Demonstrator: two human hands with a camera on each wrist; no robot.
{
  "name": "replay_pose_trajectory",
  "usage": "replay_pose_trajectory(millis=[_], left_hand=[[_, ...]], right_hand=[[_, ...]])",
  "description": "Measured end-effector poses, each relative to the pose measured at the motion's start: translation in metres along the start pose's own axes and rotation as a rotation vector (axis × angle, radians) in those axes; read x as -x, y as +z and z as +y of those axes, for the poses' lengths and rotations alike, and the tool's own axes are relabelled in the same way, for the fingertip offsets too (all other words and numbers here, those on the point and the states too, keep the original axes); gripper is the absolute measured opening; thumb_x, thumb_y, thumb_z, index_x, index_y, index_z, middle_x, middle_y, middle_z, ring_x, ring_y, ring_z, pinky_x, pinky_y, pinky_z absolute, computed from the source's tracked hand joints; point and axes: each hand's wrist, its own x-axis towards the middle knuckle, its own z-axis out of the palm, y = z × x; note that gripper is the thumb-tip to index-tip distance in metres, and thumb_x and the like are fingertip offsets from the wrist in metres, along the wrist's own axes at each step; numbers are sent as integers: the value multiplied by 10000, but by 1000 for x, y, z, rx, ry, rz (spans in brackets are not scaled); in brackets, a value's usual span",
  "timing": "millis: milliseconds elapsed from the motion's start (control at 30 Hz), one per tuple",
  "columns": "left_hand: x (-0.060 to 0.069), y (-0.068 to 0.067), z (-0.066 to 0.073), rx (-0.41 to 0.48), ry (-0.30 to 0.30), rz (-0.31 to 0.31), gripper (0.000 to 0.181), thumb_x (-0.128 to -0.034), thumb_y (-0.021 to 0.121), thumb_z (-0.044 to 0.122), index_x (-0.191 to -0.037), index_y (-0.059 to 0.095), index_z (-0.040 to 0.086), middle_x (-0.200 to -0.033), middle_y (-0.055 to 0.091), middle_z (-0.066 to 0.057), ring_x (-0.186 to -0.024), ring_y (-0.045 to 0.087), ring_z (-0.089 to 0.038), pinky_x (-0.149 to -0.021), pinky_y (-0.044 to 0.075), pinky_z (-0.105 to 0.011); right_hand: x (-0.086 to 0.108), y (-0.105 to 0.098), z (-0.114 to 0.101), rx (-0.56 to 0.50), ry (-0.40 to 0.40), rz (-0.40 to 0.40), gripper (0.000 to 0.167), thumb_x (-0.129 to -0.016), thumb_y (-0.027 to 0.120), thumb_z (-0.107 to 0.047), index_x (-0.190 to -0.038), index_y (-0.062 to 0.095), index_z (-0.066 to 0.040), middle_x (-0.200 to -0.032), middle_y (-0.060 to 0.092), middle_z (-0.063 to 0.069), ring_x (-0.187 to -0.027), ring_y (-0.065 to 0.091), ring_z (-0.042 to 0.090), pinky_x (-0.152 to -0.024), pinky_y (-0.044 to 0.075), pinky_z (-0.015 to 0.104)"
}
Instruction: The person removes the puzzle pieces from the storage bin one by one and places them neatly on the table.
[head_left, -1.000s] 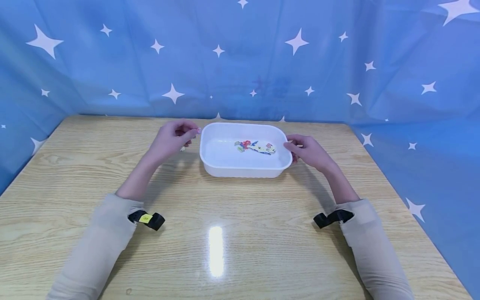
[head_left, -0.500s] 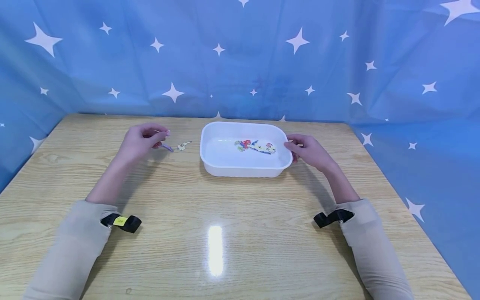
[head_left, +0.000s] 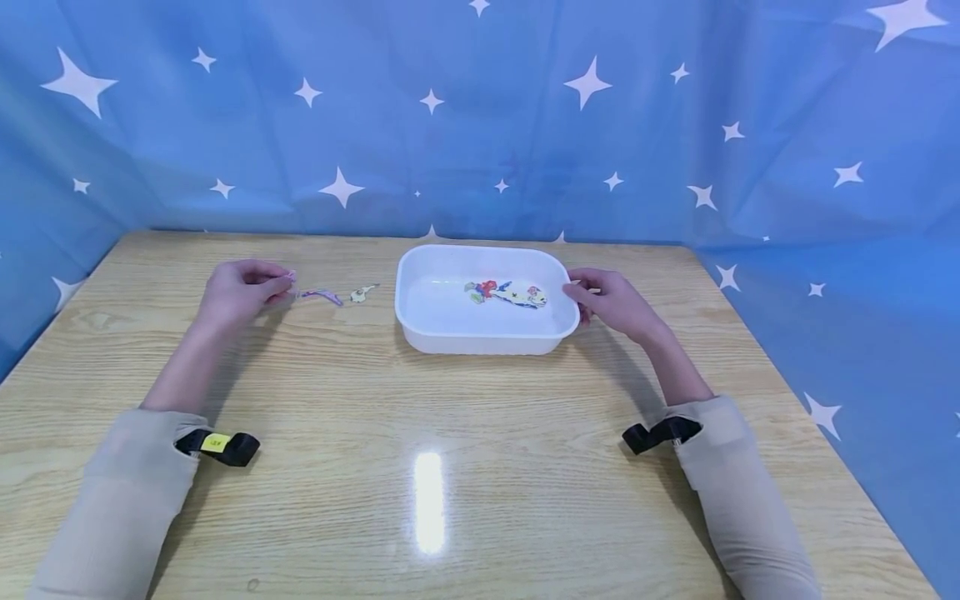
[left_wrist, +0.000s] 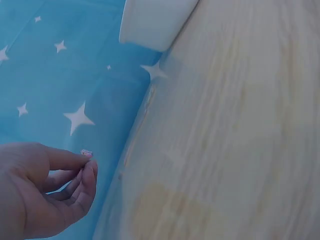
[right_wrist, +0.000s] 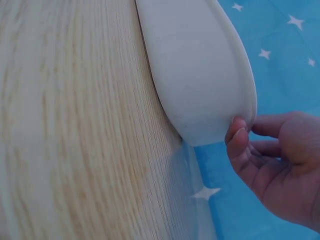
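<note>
In the head view my left hand (head_left: 242,293) is at the table's far left. Its thumb and finger pinch a small pink piece (head_left: 292,276), a bit of which also shows at the fingertips in the left wrist view; its kind is too small to tell. Just right of the hand lie a curved purple strip (head_left: 324,295) and a pale yellow flat piece (head_left: 362,294). My right hand (head_left: 617,306) grips the right rim of a white plastic tub (head_left: 480,343), thumb on the rim. Colourful flat pieces or a printed picture (head_left: 491,289) show on the tub's floor.
The wooden table (head_left: 337,467) spreads toward me, with a bright light reflection in front. A blue curtain with white stars (head_left: 450,167) hangs along the back and sides. Each wrist wears a black camera strap (head_left: 217,446).
My left hand has moved left, away from the tub, with the pink piece at its fingertips. The purple strip and yellow piece now show on the table. My right hand stays on the rim.
</note>
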Motion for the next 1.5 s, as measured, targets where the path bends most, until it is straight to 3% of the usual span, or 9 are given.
replay_pose_trajectory(millis=[200,400,1033,1267,1500], left_hand=[[-5,-4,-12,24,-73,-3,388,-1012,630,178,-1289,577,-87,-1178,591,-133,-807,642,32,-771,554,-169],[-8,-6,-15,-2,-91,-21,371,-1018,610,133,-1287,578,-120,-1206,591,-198,-769,642,53,-760,555,-167],[-10,-12,-17,-80,-76,-24,365,-1007,601,121,-1270,565,-130,-1017,647,-122,-715,625,39,-668,548,-168],[-6,-14,-10,-86,-65,-4,403,-1005,587,159,-1312,547,-99,-1086,610,-157,-788,608,-47,-686,551,-194],[-5,-8,7,-68,-16,13,365,-1005,581,140,-1295,582,-82,-1088,595,-137,-819,620,-64,-717,549,-195]], right_hand=[[0,-1,1,3,3,-2,432,-1063,542,-257,-1413,539,-3,-896,617,191,-738,604,381,-685,551,486],[0,-1,1,-2,6,-2,429,-1063,543,-250,-1411,537,1,-885,607,192,-714,602,334,-686,550,489],[-1,0,2,-9,18,-1,432,-1059,551,-254,-1413,538,-6,-876,601,181,-705,599,320,-677,544,476],[-1,0,0,12,16,-4,437,-1064,540,-265,-1416,535,-6,-866,602,182,-731,593,392,-684,544,479],[0,-1,-1,18,12,-6,435,-1066,533,-278,-1407,542,-7,-884,605,190,-706,593,303,-684,542,465]])
